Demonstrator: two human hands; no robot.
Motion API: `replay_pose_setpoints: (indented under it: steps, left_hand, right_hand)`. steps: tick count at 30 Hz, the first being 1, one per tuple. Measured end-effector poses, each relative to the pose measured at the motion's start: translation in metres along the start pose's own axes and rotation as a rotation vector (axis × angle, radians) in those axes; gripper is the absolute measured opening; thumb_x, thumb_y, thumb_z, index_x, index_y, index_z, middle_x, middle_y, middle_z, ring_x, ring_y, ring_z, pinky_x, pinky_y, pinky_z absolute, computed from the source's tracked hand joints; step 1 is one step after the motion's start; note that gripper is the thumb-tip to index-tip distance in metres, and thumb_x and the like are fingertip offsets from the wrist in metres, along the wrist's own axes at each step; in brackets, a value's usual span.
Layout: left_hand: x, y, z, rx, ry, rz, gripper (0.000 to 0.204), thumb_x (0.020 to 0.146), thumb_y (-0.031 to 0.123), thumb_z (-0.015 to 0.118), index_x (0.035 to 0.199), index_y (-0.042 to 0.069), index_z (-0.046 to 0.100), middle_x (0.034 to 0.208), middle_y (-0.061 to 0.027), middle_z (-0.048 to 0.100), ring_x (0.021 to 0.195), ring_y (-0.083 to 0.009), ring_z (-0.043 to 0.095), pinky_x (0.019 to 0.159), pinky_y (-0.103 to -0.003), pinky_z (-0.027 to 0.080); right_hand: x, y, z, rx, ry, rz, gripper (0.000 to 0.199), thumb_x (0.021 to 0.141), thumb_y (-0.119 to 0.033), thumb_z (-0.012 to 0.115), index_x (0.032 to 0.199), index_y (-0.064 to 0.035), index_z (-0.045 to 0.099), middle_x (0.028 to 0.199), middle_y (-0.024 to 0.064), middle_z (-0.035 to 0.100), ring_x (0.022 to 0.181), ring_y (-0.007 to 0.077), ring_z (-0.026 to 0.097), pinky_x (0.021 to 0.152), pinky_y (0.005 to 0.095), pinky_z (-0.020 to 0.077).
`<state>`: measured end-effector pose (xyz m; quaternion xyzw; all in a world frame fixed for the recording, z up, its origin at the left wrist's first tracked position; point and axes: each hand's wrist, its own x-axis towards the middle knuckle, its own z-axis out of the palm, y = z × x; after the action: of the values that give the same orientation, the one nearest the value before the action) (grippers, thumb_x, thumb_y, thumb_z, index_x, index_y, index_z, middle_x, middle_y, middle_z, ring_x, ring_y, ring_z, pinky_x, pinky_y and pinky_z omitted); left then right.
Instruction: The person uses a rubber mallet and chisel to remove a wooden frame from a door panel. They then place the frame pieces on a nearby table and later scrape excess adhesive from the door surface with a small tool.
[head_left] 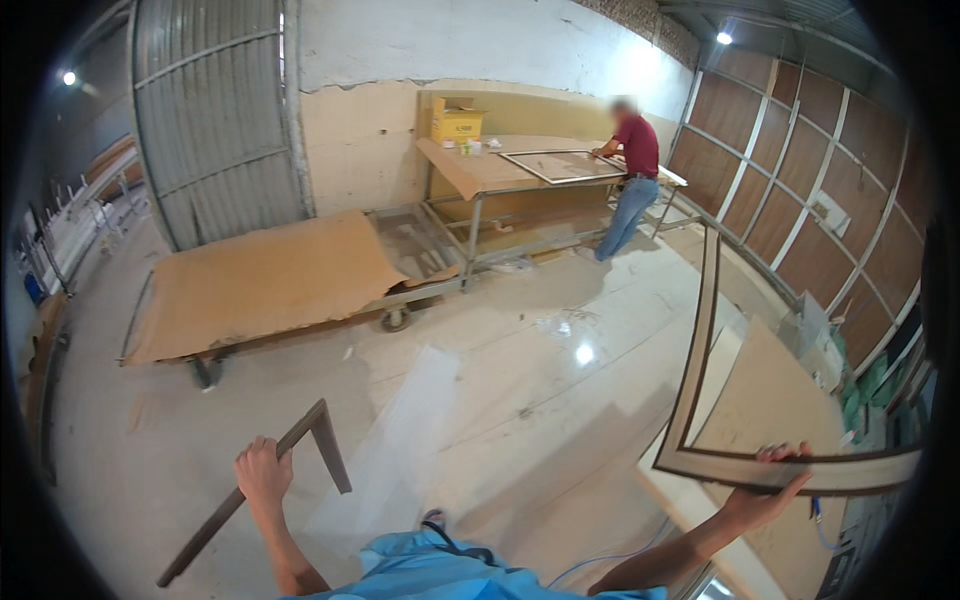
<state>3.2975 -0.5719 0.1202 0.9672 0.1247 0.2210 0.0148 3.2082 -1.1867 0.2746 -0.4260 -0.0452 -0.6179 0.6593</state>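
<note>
My left hand (264,470) is closed round the long arm of a brown L-shaped frame piece (212,530), held in the air above the floor. Its short arm points down past my fingers. On the right, my right hand (765,500) grips the near rail of a large frame (700,461) with a light face and dark edges. The frame's corner lies left of that hand, and one side rises away from me. It is tilted above a workbench (668,480); its far right part runs out of sight at the picture's rim.
A low wheeled cart (270,285) with brown board stands ahead on the left. Beyond it, a person (637,150) bends over a table (465,172) bearing another frame (560,178) and a yellow box (457,121). A blue hose (610,556) trails near the workbench.
</note>
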Motion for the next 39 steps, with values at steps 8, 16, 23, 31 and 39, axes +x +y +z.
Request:
replay_pose_setpoints:
  steps: [8,16,23,31,39]
  left_hand:
    - [0.257,0.222,0.124,-0.475,-0.079,0.359,0.027,0.07,0.021,0.086,0.078,0.005,0.066,0.078,-0.0106,0.063,0.073,-0.0331,0.065,0.064,-0.043,0.051]
    - [0.475,0.42,0.238,-0.606,0.067,0.419,0.027,0.07,0.017,0.088,0.084,0.007,0.068,0.083,-0.011,0.067,0.076,-0.0325,0.067,0.066,-0.04,0.052]
    - [0.606,0.546,0.344,-0.718,0.02,0.288,0.03,0.068,0.022,0.089,0.085,0.008,0.068,0.083,-0.009,0.068,0.077,-0.032,0.068,0.067,-0.042,0.051]
    - [0.836,0.704,0.486,-0.709,0.019,0.481,0.026,0.07,0.025,0.086,0.083,0.013,0.067,0.08,-0.0026,0.067,0.073,-0.0252,0.068,0.061,-0.039,0.049]
    - [1.004,0.877,0.55,-0.849,-0.001,0.66,0.029,0.069,0.027,0.088,0.085,0.013,0.067,0.08,-0.0026,0.066,0.073,-0.0252,0.067,0.063,-0.037,0.05]
  right_hand:
    - [0.063,0.23,0.031,-0.198,0.121,0.111,0.032,0.107,-0.034,0.052,0.115,-0.0033,0.052,0.096,0.007,0.05,0.087,0.015,0.048,0.076,0.0285,0.0408]
    - [0.166,0.586,0.019,-0.966,0.238,0.467,0.029,0.101,-0.026,0.06,0.089,0.0001,0.063,0.071,0.0049,0.058,0.06,0.0145,0.053,0.055,0.0305,0.0428]
    - [0.158,0.828,-0.026,-1.202,0.109,0.806,0.033,0.096,-0.023,0.066,0.074,0.0015,0.062,0.062,0.0103,0.063,0.05,0.0171,0.06,0.045,0.0325,0.0453]
    - [0.135,1.027,-0.082,-0.97,0.083,1.21,0.037,0.096,-0.034,0.068,0.088,0.0018,0.066,0.062,0.0113,0.063,0.048,0.025,0.061,0.043,0.0379,0.0501]
    - [0.176,1.195,-0.029,-1.112,0.188,1.525,0.027,0.097,-0.027,0.064,0.089,-0.001,0.065,0.072,0.0155,0.067,0.061,0.0239,0.066,0.052,0.0408,0.0539]
